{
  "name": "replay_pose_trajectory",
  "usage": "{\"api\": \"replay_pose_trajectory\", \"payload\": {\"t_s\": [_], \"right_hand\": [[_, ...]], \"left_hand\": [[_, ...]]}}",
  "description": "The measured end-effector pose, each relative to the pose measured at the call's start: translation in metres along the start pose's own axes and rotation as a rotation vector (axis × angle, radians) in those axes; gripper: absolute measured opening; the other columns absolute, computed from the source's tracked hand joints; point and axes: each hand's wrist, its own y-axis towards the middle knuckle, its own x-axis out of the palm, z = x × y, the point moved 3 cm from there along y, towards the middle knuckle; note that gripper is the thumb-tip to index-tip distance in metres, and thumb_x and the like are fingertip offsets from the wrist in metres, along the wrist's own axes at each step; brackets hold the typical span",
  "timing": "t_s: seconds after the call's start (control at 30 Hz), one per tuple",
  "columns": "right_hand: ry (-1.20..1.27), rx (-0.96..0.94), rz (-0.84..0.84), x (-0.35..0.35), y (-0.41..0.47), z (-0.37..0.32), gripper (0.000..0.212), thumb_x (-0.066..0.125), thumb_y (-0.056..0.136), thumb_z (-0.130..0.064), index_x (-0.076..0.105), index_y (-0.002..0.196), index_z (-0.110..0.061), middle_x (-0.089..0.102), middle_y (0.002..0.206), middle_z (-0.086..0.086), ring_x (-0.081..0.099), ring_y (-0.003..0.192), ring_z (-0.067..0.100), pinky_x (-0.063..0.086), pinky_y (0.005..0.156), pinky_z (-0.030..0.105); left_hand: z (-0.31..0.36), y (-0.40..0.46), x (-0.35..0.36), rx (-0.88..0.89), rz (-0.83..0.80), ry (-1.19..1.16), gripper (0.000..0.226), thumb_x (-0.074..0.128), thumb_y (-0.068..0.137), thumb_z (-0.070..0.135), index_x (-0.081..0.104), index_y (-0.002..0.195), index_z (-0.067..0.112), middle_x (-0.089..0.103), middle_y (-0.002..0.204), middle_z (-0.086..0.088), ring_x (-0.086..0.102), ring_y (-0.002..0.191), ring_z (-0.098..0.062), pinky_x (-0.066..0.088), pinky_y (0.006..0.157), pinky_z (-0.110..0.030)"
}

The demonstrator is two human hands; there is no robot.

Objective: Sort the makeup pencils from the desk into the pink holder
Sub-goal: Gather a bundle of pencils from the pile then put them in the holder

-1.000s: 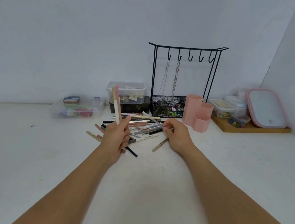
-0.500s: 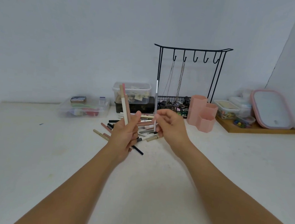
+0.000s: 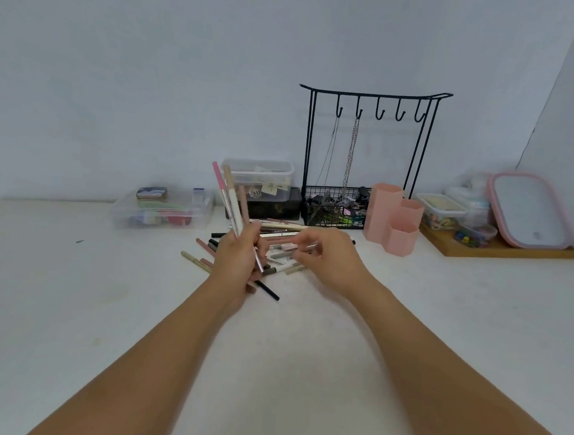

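The left hand [image 3: 237, 261] is gripping a small bundle of makeup pencils [image 3: 229, 197] – fingers curled round their lower halves, the pink and beige tips fanning up and away from the fist. Just to the right of that grip, the right hand [image 3: 330, 258] is pinching one thin pencil [image 3: 305, 248] between thumb and fingertips; it is blurred, so how it lies is hard to say. Under and just beyond both hands, the pile of loose pencils [image 3: 276, 247] is lying crisscrossed on the white desk [image 3: 66, 303], with a black one [image 3: 268, 290] poking out nearer than the left fist.

Beyond and to the right of the right hand, the pink holder [image 3: 393, 219] is standing – three hexagonal tubes of stepped height. Whether anything is sitting inside them cannot be told from here. Straight behind the pile, the black wire stand [image 3: 373, 100] is carrying two chains on its hooks, and its mesh basket [image 3: 334, 209] is holding a jumble of dark clips. Beyond the left grip, a clear lidded box [image 3: 261, 174] is stacked on a dark box [image 3: 276, 208]; further left, a flat clear case [image 3: 162, 209] is holding small colourful items. Far right, a wooden tray [image 3: 503, 249] is bearing small clear tubs and a pink-rimmed mirror [image 3: 530, 210] leaning back.
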Motion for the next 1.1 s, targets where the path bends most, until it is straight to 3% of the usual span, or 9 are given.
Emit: {"api": "replay_pose_trajectory", "payload": {"t_s": [0.07,0.17,0.27,0.37,0.47,0.63,0.8,0.97,1.1], "right_hand": [[-0.219,-0.014,-0.088,-0.001,-0.001,0.013,0.018,0.071,0.091,-0.021,0.073,0.109,-0.023,0.069,0.109,-0.005,0.058,0.087,0.009,0.049,0.081,0.029],[-0.261,-0.035,-0.194,0.006,-0.004,0.018,0.021,0.066,0.094,-0.017,0.072,0.115,-0.019,0.068,0.115,0.001,0.061,0.1,0.019,0.051,0.092,0.037],[-0.3,-0.034,-0.214,0.008,0.001,0.015,0.023,0.065,0.095,-0.016,0.072,0.117,-0.018,0.068,0.117,0.001,0.062,0.105,0.021,0.05,0.096,0.037],[-0.32,-0.027,-0.206,0.008,0.004,0.016,0.016,0.066,0.095,-0.017,0.074,0.109,-0.019,0.063,0.111,0.0,0.062,0.098,0.02,0.051,0.092,0.035],[-0.336,-0.024,-0.194,0.008,0.003,0.017,0.012,0.066,0.095,-0.019,0.07,0.106,-0.02,0.056,0.111,-0.001,0.059,0.097,0.019,0.049,0.09,0.031],[-0.279,0.007,-0.182,0.009,0.003,0.02,0.01,0.065,0.094,-0.016,0.06,0.096,-0.024,0.061,0.101,-0.003,0.057,0.091,0.018,0.046,0.078,0.028],[-0.311,-0.012,-0.197,0.011,0.006,0.02,0.016,0.066,0.094,-0.017,0.065,0.11,-0.021,0.054,0.106,-0.004,0.055,0.095,0.017,0.046,0.086,0.028],[-0.294,-0.008,-0.174,0.011,0.007,0.023,0.015,0.068,0.093,-0.017,0.058,0.092,-0.028,0.049,0.103,-0.003,0.054,0.089,0.018,0.04,0.08,0.026],[-0.14,-0.078,0.047,0.006,0.007,0.02,0.011,0.062,0.096,-0.016,0.062,0.089,-0.024,0.057,0.098,-0.001,0.054,0.085,0.015,0.044,0.074,0.027]], "left_hand": [[0.0,0.001,-0.003,0.014,0.023,0.026,0.06,0.05,0.102,0.043,0.057,0.044,0.027,0.054,0.049,0.0,0.055,0.043,-0.017,0.035,0.036,-0.024],[-0.003,0.003,-0.004,-0.008,0.051,0.027,0.049,0.05,0.104,0.043,0.053,0.062,0.017,0.057,0.05,-0.001,0.075,0.06,-0.022,0.042,0.037,-0.024],[-0.002,0.005,-0.003,0.003,0.031,0.044,0.045,0.053,0.103,0.045,0.046,0.069,0.016,0.048,0.049,0.002,0.052,0.042,-0.014,0.035,0.035,-0.023],[-0.001,0.008,-0.007,-0.007,0.053,0.047,0.039,0.058,0.101,0.043,0.041,0.075,0.019,0.038,0.049,0.007,0.031,0.038,-0.008,0.026,0.035,-0.022],[-0.001,0.01,-0.01,-0.06,0.096,0.027,0.037,0.061,0.099,0.043,0.045,0.077,0.019,0.038,0.049,0.009,0.029,0.037,-0.007,0.025,0.035,-0.021],[-0.002,0.008,-0.007,-0.099,0.061,-0.036,0.041,0.06,0.1,0.045,0.043,0.072,0.02,0.036,0.049,0.007,0.029,0.039,-0.009,0.024,0.036,-0.022],[-0.002,0.005,-0.004,-0.08,0.014,-0.015,0.043,0.059,0.101,0.045,0.041,0.072,0.018,0.036,0.049,0.005,0.031,0.04,-0.012,0.025,0.039,-0.024],[-0.001,0.005,-0.004,-0.104,0.033,-0.054,0.04,0.062,0.099,0.044,0.042,0.074,0.02,0.035,0.05,0.008,0.025,0.041,-0.009,0.02,0.039,-0.023],[-0.001,0.004,-0.003,-0.107,0.024,-0.063,0.04,0.064,0.098,0.047,0.044,0.075,0.02,0.036,0.052,0.007,0.025,0.043,-0.009,0.02,0.04,-0.024]]}}
